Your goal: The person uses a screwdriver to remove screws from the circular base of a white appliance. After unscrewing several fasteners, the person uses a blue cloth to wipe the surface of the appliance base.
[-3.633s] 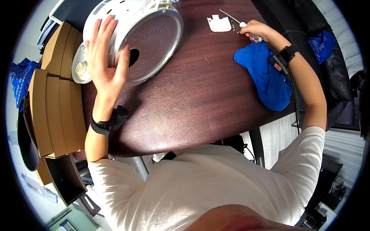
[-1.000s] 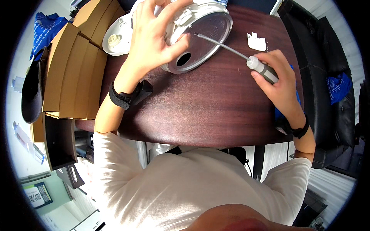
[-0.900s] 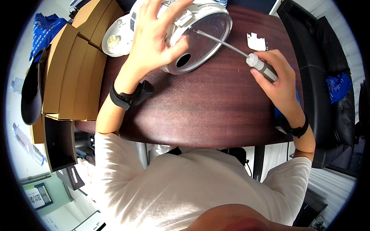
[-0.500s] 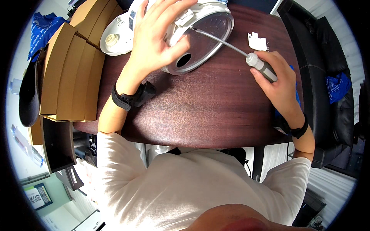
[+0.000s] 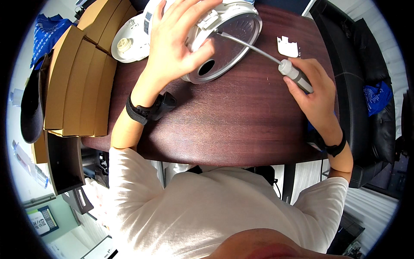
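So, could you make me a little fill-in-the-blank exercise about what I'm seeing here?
1. The right hand grips a long-shafted ____.
2. The left hand rests on the round appliance, whose outer shell is ____.
3. A small white part lies on the dark brown ____.
4. The crumpled item on the black sofa is mostly ____.

Missing words: screwdriver; white; table; blue.
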Available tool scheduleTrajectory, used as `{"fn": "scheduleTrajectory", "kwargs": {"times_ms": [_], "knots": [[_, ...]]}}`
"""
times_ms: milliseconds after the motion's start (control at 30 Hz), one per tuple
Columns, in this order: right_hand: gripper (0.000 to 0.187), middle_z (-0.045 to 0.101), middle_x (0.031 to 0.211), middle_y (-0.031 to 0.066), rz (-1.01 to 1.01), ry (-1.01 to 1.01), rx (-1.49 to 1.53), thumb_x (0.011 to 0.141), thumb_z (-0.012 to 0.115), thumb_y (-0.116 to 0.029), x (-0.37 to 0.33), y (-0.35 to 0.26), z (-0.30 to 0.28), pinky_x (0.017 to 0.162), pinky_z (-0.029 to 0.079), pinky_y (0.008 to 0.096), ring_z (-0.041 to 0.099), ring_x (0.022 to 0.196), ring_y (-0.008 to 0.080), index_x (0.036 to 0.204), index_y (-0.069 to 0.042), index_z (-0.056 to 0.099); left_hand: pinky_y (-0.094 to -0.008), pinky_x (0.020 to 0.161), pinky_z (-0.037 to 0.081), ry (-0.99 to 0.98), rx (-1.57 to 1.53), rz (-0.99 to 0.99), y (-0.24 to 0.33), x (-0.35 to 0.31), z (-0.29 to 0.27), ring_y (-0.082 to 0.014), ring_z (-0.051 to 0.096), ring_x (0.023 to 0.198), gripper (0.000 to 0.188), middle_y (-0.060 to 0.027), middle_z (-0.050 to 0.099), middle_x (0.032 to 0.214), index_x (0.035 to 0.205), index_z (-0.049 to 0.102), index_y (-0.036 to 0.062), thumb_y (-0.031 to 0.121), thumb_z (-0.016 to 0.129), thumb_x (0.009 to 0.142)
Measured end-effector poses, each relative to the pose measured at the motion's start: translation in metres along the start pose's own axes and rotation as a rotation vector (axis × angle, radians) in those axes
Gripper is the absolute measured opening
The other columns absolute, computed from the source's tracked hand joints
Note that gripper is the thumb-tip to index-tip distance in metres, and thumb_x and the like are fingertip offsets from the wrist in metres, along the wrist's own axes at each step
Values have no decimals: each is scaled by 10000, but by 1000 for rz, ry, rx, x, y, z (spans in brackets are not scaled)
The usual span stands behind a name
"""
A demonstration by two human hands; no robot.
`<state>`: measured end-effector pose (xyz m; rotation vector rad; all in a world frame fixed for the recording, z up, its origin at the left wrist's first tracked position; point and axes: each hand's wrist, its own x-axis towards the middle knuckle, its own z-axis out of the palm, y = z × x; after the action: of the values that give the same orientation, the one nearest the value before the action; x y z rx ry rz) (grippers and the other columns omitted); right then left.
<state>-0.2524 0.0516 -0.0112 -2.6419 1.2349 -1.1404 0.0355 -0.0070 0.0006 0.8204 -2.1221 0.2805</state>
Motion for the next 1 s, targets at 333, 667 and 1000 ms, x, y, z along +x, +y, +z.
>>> {"fn": "scheduleTrajectory", "kwargs": {"times_ms": [333, 667, 1000], "knots": [[368, 616, 933, 85, -21, 1, -65, 743, 740, -90, 1, -1, -5, 602, 525, 289, 658, 759, 236, 1088, -79, 610, -504, 1068, 221, 6, -3, 8, 1, 1, 1, -287, 436, 1292, 605, -97, 541, 1310, 1249, 557, 123, 187, 605, 649], [373, 608, 918, 73, -74, 24, -135, 737, 739, -96, 1, -1, -9, 587, 519, 288, 650, 735, 227, 1088, -88, 614, -520, 1062, 212, 8, 16, -16, 3, 2, 3, -285, 435, 1293, 601, -91, 547, 1303, 1253, 558, 131, 212, 623, 661], [370, 596, 911, 56, -139, -59, -366, 769, 720, -148, 11, -6, -25, 572, 500, 277, 635, 700, 205, 1116, -104, 597, -504, 1064, 220, 34, 31, -13, 2, 0, 5, -272, 441, 1290, 585, -83, 561, 1290, 1242, 565, 122, 218, 627, 667]]}}
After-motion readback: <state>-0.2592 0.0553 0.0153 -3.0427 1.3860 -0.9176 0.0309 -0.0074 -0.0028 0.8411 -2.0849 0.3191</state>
